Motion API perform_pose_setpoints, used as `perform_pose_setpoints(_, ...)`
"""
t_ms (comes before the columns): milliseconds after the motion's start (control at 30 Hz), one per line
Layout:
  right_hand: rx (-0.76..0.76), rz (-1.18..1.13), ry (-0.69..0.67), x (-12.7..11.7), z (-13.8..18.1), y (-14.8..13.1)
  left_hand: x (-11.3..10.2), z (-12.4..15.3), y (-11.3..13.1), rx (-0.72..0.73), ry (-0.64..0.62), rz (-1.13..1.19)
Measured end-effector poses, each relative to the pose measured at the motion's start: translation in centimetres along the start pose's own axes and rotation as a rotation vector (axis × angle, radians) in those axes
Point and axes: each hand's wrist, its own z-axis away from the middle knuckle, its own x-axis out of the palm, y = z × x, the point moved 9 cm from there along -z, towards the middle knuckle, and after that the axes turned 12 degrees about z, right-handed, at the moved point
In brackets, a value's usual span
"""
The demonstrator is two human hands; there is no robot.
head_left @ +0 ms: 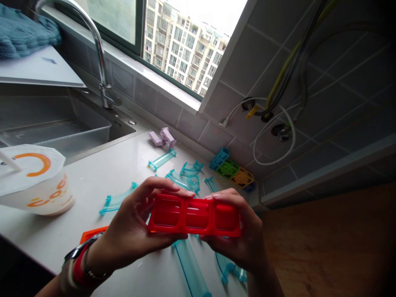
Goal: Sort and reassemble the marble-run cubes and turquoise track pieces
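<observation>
A red plastic block (198, 215) with three open cells in a row is held up in front of me, above the white counter. My left hand (139, 218) grips its left end, fingers over the top and thumb below. On its right end, my right hand (238, 222) is closed in the same manner. Clear teal track pieces lie on the counter around and beneath: a long straight one (192, 268), a curved one (119, 198) and several more behind the block. Part of an orange piece (93, 234) shows behind my left wrist.
A drink cup with a straw (52, 202) stands at the left, near the sink (120, 132) and its faucet (100, 62). Lilac pieces (163, 137) lie by the wall. Blue, green and yellow blocks (230, 170) sit at the counter's back right. Cables (278, 90) hang on the tiles.
</observation>
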Motion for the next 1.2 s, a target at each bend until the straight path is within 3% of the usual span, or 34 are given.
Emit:
perform_pose_setpoints(300, -0.039, -0.044, 0.103, -0.5, 0.2, -0.3, 0.1, -0.9, -2.6, -0.245, -0.011, 0.165)
perform_pose_setpoints(667, -0.059, 0.010, 0.043, -0.4, -0.3, -0.3, 0.3, -0.8, -2.1, -0.237, -0.018, 0.155)
perform_pose_setpoints(900, -0.074, 0.028, 0.019, -0.3, -0.3, -0.4, 0.5, -0.3, -3.4, -0.344, -0.045, 0.202)
perform_pose_setpoints(1100, 0.036, 0.056, 0.069, 0.7, -0.2, 0.7, -0.4, -0.8, -2.8, -0.249, 0.089, 0.163)
perform_pose_setpoints(1200, 0.152, 0.112, 0.106, 1.6, 0.1, 2.0, -0.6, -0.6, -3.5, -0.308, 0.181, 0.306)
